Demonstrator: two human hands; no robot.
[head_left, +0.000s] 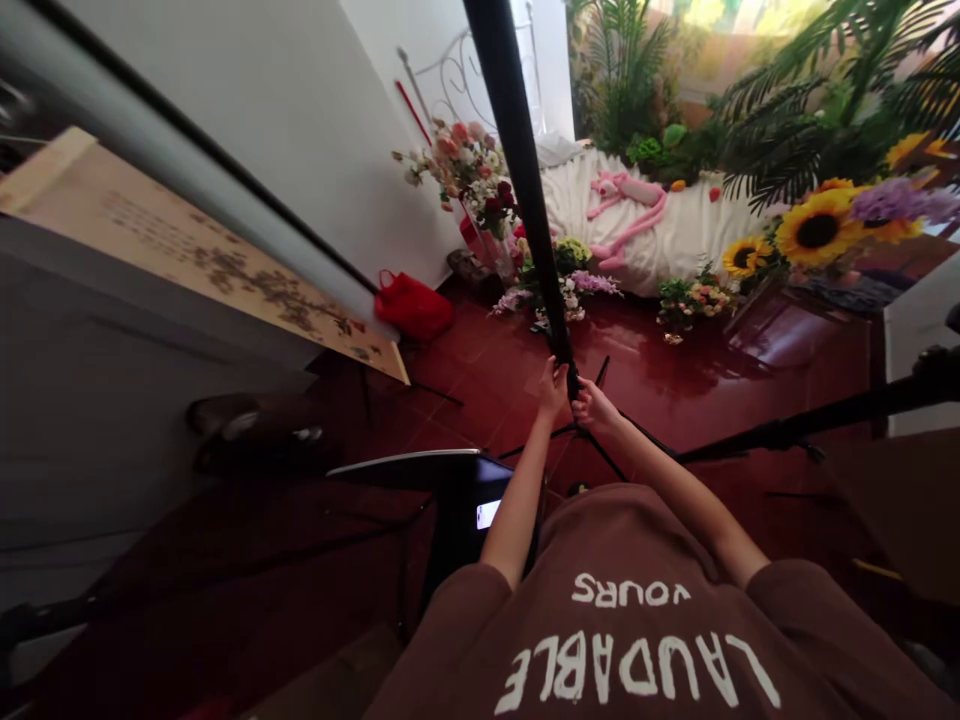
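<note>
A tall black pole (529,180) rises from a tripod base (576,430) on the dark red floor and leans toward the top of the view. My left hand (555,388) is closed on the pole's lower part, from its left side. Just to the right and slightly lower, my right hand (592,403) has its fingers curled round the same pole. The two hands are close together, with the pole between them.
Flowers (469,165) and a red bag (414,305) stand by the wall. Behind is a white-draped bed (667,230) with a pink plush toy (630,192). Sunflowers (816,230) are right. Another black pole (825,408) slants rightward; a painted scroll (225,262) hangs left.
</note>
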